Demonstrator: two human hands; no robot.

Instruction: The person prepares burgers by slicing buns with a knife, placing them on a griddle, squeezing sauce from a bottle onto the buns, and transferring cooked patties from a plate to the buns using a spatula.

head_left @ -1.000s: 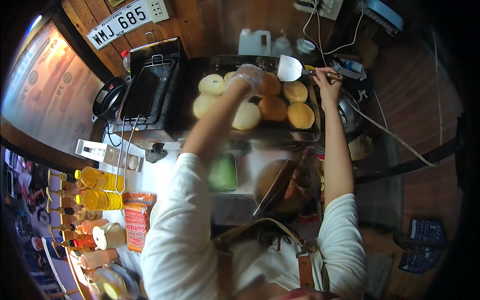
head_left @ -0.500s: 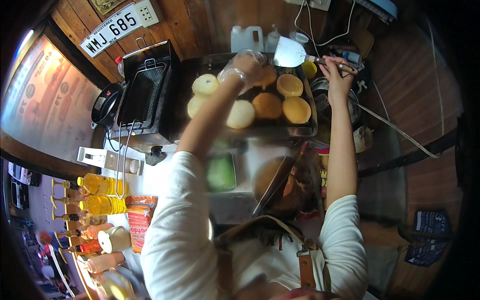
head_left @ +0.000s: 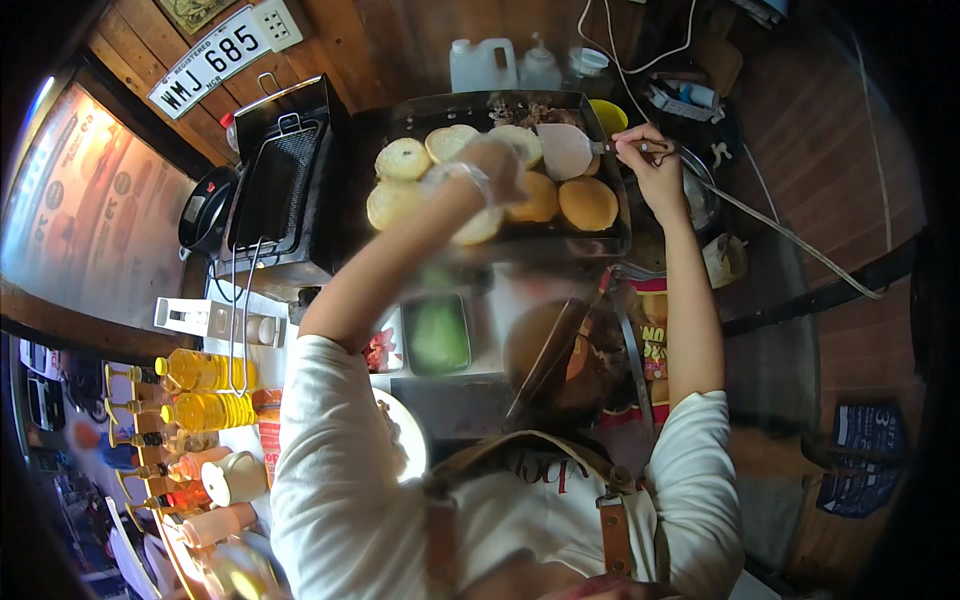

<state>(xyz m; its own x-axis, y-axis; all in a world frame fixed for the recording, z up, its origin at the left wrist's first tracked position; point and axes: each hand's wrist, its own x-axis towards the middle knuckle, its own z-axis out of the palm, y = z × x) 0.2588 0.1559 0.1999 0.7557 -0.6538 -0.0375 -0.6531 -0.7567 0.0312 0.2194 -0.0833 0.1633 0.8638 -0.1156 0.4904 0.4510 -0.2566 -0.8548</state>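
Note:
My right hand [head_left: 655, 172] is closed round the wooden handle of a metal spatula [head_left: 566, 151]. The spatula's blade lies over a bun half at the far right of the griddle [head_left: 420, 112], hiding most of it. My left hand [head_left: 480, 180], in a clear plastic glove, is over the middle buns; motion smears its fingers. Pale bun halves [head_left: 402, 159] fill the left and middle of the griddle. A browned bun half [head_left: 588, 204] lies at the near right, with another browned one [head_left: 536, 197] beside it, partly behind my left hand.
Chopped meat [head_left: 535, 113] lies along the griddle's back edge. Left of it stands a fryer with a wire basket [head_left: 285, 185]. A tray of green food [head_left: 437, 335] and a round brown board [head_left: 540, 350] are nearer me. Oil bottles [head_left: 205, 411] line the left; a cable [head_left: 790, 250] crosses at right.
The spatula has come down from behind the griddle onto the far-right bun. My left hand has moved nearer me. The far-middle bun, browned before, now shows a pale face.

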